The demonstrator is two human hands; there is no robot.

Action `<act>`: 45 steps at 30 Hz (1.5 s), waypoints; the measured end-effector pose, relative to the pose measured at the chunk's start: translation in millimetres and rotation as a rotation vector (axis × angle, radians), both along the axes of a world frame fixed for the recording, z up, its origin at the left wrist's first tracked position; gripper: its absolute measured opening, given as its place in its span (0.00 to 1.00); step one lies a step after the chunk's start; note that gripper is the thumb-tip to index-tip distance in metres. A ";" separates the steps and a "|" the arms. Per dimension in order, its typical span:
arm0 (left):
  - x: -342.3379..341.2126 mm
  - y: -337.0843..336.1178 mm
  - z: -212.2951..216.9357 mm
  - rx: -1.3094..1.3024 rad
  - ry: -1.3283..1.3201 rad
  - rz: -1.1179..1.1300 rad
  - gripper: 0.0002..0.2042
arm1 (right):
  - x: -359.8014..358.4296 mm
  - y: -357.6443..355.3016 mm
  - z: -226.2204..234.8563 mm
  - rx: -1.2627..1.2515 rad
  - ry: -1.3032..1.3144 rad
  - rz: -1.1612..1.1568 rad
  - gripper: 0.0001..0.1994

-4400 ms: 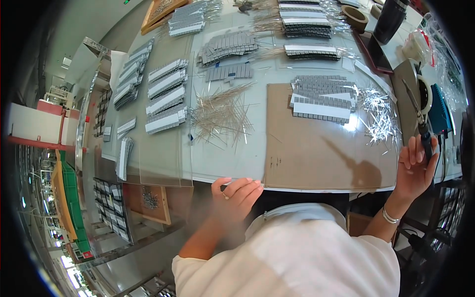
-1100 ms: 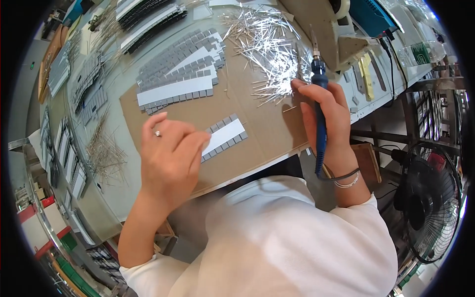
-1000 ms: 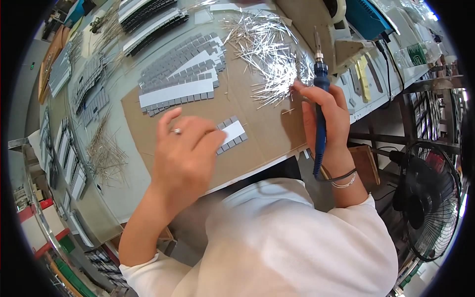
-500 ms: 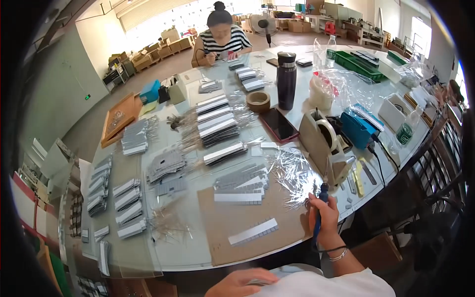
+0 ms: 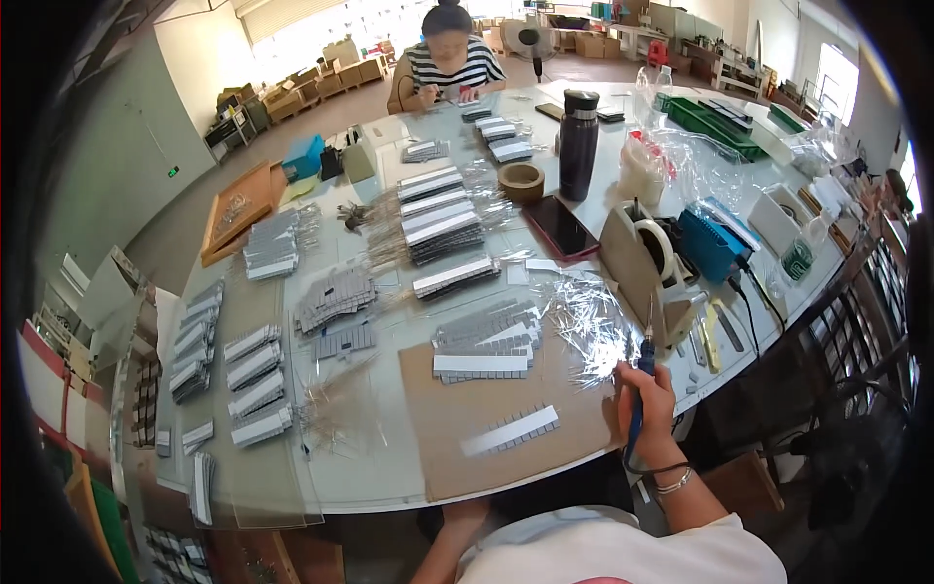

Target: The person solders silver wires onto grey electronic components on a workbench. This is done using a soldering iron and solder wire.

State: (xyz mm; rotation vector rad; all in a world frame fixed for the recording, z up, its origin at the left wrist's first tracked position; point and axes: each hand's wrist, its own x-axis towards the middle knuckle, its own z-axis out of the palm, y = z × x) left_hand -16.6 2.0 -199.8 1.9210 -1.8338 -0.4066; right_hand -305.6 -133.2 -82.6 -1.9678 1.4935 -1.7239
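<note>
My right hand is closed round the blue handle of a soldering iron, its thin metal tip pointing up and away. Just left of that hand lies a loose heap of shiny wire pins. My left hand is low by the table's near edge, and its fingers are hidden there. On a brown board before me lies a single white-and-grey segmented strip. Farther up the board, more grey strips lie overlapped in a pile.
Stacked strips with fine wires and further bundles fill the table's left and middle. A tape dispenser, phone, dark flask and blue box stand to the right. Across the table sits a person.
My left hand has gone from in front of my shirt to the table's near edge. The right hand still grips the soldering iron. The whole view has shifted slightly.
</note>
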 end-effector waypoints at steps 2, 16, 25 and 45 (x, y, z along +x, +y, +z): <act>-0.4 -3.8 3.7 0.022 0.019 0.010 0.24 | 0.8 19.6 15.8 0.586 -0.943 0.188 0.08; 33.2 -23.8 3.6 0.154 0.124 0.012 0.26 | 5.8 23.0 51.9 -0.042 0.213 -0.021 0.13; -9.6 50.0 -18.7 0.181 -0.041 -0.145 0.27 | 4.1 15.6 19.3 0.240 -0.329 -0.038 0.06; 88.3 113.4 43.6 0.320 0.381 0.310 0.36 | -5.6 28.0 22.5 0.285 0.102 0.151 0.19</act>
